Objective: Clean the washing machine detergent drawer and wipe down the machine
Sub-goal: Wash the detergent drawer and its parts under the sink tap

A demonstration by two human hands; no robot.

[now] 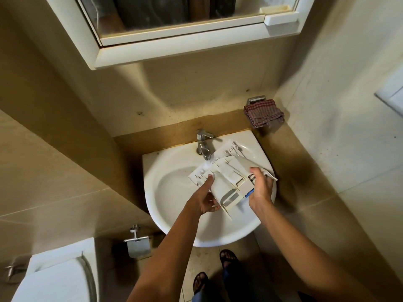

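Note:
The white detergent drawer (226, 177) is held tilted over the white sink (174, 214), its far end under the running tap (204, 144). My left hand (206, 198) holds the drawer's near left side from below, with one finger stretched up onto its top face. My right hand (260, 188) grips the drawer's right edge, fingers curled over it. A small blue part (249, 194) shows just under my right hand. The washing machine is out of view.
A checked cloth (262, 113) hangs on a metal holder at the back right wall. A mirrored cabinet (174, 29) hangs above the sink. A toilet (54, 280) and a paper holder (138, 243) are at the lower left. Walls close in on both sides.

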